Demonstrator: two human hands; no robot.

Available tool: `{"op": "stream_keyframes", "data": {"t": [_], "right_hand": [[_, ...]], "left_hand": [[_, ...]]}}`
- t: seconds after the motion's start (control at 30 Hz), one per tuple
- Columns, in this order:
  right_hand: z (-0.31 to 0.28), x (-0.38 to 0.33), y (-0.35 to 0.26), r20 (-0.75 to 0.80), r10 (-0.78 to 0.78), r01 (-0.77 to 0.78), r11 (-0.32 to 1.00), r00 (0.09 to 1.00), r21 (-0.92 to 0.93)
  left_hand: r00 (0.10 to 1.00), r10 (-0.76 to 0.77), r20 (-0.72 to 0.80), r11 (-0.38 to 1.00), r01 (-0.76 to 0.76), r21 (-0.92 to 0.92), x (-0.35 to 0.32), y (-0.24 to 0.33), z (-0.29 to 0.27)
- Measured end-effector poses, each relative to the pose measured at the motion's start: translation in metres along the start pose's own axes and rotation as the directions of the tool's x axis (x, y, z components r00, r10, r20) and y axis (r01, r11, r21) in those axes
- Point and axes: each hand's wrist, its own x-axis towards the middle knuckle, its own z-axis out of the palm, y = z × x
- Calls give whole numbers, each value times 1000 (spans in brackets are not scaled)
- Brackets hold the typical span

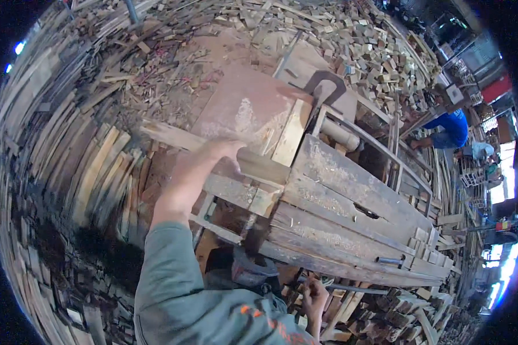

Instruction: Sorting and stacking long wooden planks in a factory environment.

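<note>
My left hand [221, 152] is closed over a long wooden board [262, 165], its thumb on the near side. The board lies across a wooden work table [322, 187], and its right end meets a pale wooden strip [292, 131]. Low in the view, my right hand [315, 296] has its fingers curled around a dark metal bar [357, 288] below the table's near edge. Part of that grip is hidden.
A curved metal piece [326, 86] and a metal frame [380, 146] stand behind the table. Offcut blocks [380, 57] are heaped at the back; stacked slats [98, 167] fill the left. A person in blue [452, 129] bends at far right.
</note>
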Motion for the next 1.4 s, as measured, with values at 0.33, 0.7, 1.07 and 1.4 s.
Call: {"op": "stream_keyframes", "data": {"t": [0.33, 0.7, 1.07, 1.4], "right_hand": [[24, 36, -97, -80, -217, 208, 972, 973, -108], [68, 25, -96, -68, -287, 288, 958, 955, 5], [65, 45, -118, -141, -365, 360, 931, 920, -61], [24, 37, -59, -619, -64, 201, 968, 782, 153]], "left_hand": [[997, 17, -75, 945, 9, 327, -65, 22, 50], [976, 126, -176, 934, -56, 354, -117, 30, 109], [974, 157, -162, 918, -84, 388, -134, 31, 120], [791, 332, -514, 864, -36, 503, -242, 110, 30]]}}
